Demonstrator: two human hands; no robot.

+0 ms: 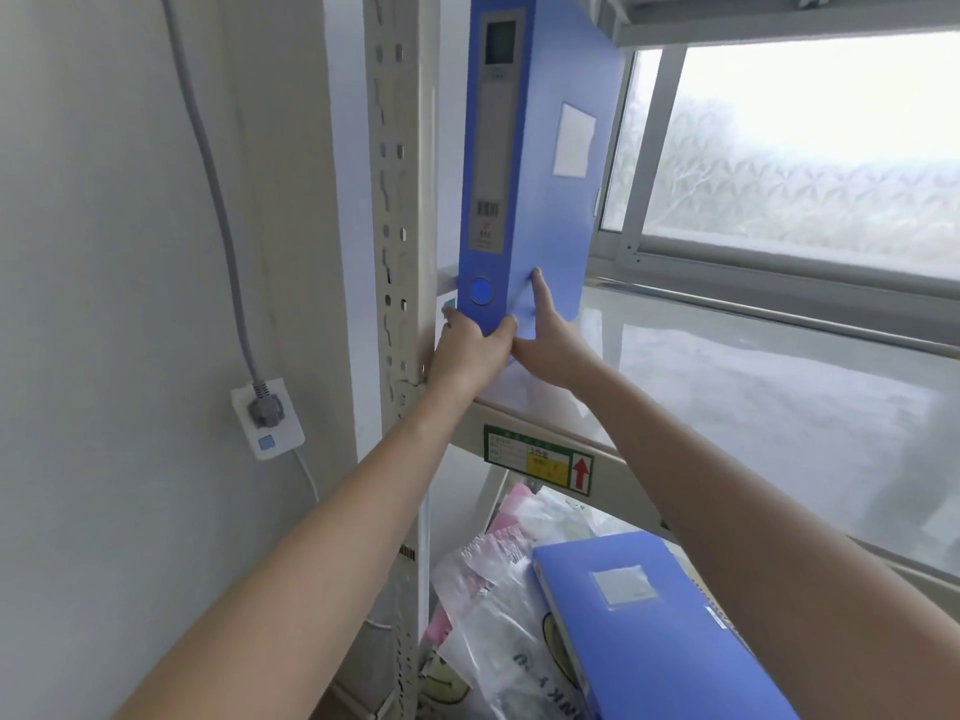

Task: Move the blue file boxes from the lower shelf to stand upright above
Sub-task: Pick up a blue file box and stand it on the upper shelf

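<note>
Lower file box (649, 631) cropped; left hand (470, 350) grips upright box (545, 200), right hand (550, 345) presses flat.

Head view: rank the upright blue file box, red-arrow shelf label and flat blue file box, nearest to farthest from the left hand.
1. Upright blue file box: held by the left hand, at its base.
2. Red-arrow shelf label: just below, on the shelf edge.
3. Flat blue file box: lower shelf, bottom right.

Plastic bag (511, 654), lower shelf: upside-down letters "NK Y" and "U", rest hidden. Green shelf label (537, 459): red up-arrow, print too small. Upright file box (540, 163) spine: barcode, text unreadable.
</note>
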